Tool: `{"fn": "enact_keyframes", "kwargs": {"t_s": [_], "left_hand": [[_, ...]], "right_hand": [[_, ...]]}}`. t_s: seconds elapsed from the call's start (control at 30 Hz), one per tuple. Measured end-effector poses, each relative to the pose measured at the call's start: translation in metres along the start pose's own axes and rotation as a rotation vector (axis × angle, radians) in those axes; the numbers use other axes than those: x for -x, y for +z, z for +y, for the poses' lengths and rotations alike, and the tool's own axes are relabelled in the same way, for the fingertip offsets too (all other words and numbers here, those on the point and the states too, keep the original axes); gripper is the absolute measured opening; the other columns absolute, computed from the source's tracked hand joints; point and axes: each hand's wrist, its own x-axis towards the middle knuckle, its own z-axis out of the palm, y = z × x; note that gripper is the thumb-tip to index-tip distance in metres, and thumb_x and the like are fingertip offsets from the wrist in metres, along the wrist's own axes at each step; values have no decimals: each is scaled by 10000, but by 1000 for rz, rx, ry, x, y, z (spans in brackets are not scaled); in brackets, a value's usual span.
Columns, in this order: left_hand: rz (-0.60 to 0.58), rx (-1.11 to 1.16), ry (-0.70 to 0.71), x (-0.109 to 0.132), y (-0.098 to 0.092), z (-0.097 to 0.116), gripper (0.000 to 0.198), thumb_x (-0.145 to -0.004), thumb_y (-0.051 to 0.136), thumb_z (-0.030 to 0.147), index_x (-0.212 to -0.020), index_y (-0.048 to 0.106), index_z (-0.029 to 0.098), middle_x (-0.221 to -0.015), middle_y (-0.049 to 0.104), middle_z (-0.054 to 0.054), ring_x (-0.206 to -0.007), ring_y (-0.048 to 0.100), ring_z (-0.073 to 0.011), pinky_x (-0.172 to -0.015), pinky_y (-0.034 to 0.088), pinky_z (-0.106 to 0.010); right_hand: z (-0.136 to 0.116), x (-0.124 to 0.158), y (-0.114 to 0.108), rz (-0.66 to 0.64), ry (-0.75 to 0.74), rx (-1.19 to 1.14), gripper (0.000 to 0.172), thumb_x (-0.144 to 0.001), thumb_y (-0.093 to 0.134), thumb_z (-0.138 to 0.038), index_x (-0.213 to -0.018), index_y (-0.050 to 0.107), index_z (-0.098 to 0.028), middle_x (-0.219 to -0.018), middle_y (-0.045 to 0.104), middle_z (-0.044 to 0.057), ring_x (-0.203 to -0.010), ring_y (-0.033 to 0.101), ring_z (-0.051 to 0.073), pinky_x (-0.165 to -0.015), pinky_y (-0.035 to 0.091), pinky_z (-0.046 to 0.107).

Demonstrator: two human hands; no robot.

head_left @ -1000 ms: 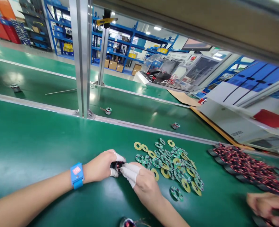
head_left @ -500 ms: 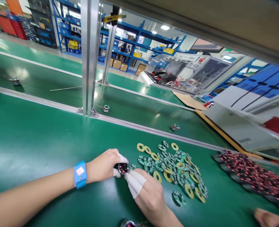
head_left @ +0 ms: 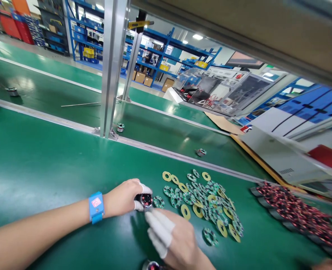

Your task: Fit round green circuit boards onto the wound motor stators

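Note:
My left hand (head_left: 126, 197), with white cots on thumb and finger, grips a small round motor stator (head_left: 146, 201) with dark and reddish windings facing up. Just below its lower edge is my right hand (head_left: 177, 234), also in white finger cots. Its fingers are pressed together and slightly blurred; whether anything is pinched in them is hidden. A ring-shaped green circuit board (head_left: 155, 203) lies right of the stator. At the bottom edge sits a second stator (head_left: 151, 266), partly cut off and close to my right wrist.
Green ring boards (head_left: 188, 197) and yellow rings (head_left: 185, 212) are heaped right of my hands. Farther right are rows of wound stators (head_left: 292, 215). A blurred hand (head_left: 327, 263) shows at the lower right corner. Beyond the metal rail (head_left: 166, 153), small motor parts (head_left: 201, 152) rest on the belt.
My right hand has drawn slightly down from the stator, uncovering the ring board beside it. The parts on the belt have shifted left. The other hand at lower right has moved down.

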Motion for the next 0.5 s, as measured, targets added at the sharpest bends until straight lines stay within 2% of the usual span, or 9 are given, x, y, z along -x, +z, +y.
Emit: {"fn": "enact_keyframes", "kwargs": {"t_s": [0.07, 0.1, 0.13, 0.23, 0.3, 0.37, 0.43, 0.5], "left_hand": [[-5, 10, -15, 0, 1, -1, 120, -723, 667, 134, -792, 593, 198, -805, 629, 9, -803, 519, -168, -684, 368, -218], [-4, 16, -25, 1, 1, -2, 141, -713, 672, 132, -812, 600, 202, -820, 629, 6, -817, 522, -172, -692, 373, -220], [-4, 24, -34, 1, 1, -2, 169, -702, 674, 128, -838, 607, 205, -835, 630, 3, -830, 526, -177, -702, 379, -223], [-19, 58, -51, 2, -1, -3, 294, -672, 653, 108, -946, 613, 209, -898, 631, -11, -850, 542, -187, -737, 403, -240], [-26, 80, -67, 2, -4, -3, 426, -640, 608, 54, -1038, 591, 203, -981, 626, -27, -886, 551, -194, -779, 416, -254], [19, 95, -123, 2, -7, -1, 510, -620, 544, 5, -1097, 563, 184, -1059, 608, -48, -922, 552, -191, -819, 421, -264], [125, 87, -203, 1, -8, 2, 433, -663, 521, 32, -1072, 567, 166, -1064, 598, -61, -937, 545, -187, -843, 423, -277], [217, 36, -245, 1, -6, 8, 272, -742, 557, 178, -1012, 581, 158, -1013, 591, -72, -934, 530, -201, -844, 426, -307]], "right_hand": [[8, -1, -7, 104, 197, 76, 272, -820, 525, -133, -1080, 595, -174, -840, 716, 75, -792, 667, 176, -728, 545, 281], [12, -2, -10, 102, 314, 132, 202, -834, 522, -172, -1005, 629, -185, -810, 713, 68, -754, 666, 176, -695, 544, 283], [15, -3, -12, 55, 425, 194, 160, -841, 525, -227, -925, 657, -192, -788, 708, 66, -729, 663, 184, -661, 542, 290], [17, -8, -12, -230, 637, 345, 211, -802, 575, -372, -815, 691, -196, -797, 690, 70, -763, 651, 232, -610, 534, 323], [13, -11, -9, -398, 716, 386, 237, -774, 611, -398, -853, 692, -190, -860, 680, 82, -830, 635, 261, -626, 531, 341], [10, -14, -6, -492, 756, 380, 261, -768, 623, -393, -889, 685, -170, -899, 669, 98, -884, 612, 282, -664, 526, 359], [10, -16, -6, -538, 760, 315, 234, -778, 620, -338, -922, 677, -162, -921, 662, 101, -917, 592, 281, -713, 516, 366], [14, -16, -8, -554, 715, 180, 216, -784, 604, -232, -986, 660, -180, -975, 655, 87, -952, 578, 254, -779, 499, 357]]}}
